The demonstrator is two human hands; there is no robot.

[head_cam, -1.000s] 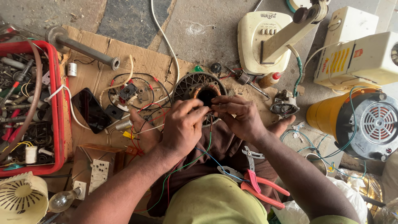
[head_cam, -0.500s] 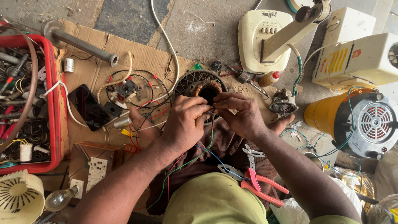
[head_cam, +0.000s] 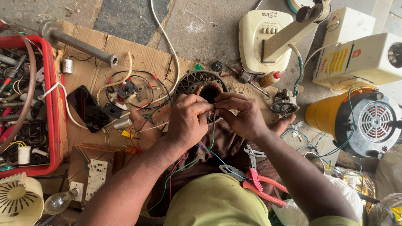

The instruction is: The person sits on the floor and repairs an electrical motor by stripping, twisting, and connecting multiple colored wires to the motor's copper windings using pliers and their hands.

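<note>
I have the round wound motor stator (head_cam: 200, 86) propped against my lap, just beyond my knuckles, on the cardboard sheet (head_cam: 138, 54). My left hand (head_cam: 188, 121) and right hand (head_cam: 240, 117) meet at its near rim, fingertips of both pinched together on thin wire leads there; exactly which strand each hand grips is hidden by my fingers. Green (head_cam: 190, 163) and blue (head_cam: 211, 152) wires trail back from the joint across my lap, and red ones (head_cam: 144, 113) run left toward the small black parts on the cardboard. By my judgement the joining is mid-way: the leads are gathered but hang bare and loose, with nothing taped or tidied. The pink-handled pliers (head_cam: 261, 186) lie unused on my right thigh, and the red crate (head_cam: 52, 109) of spares sits at far left. Compared with half a second ago, my hands have hardly moved; they stay locked on the same spot at the stator's rim.
</note>
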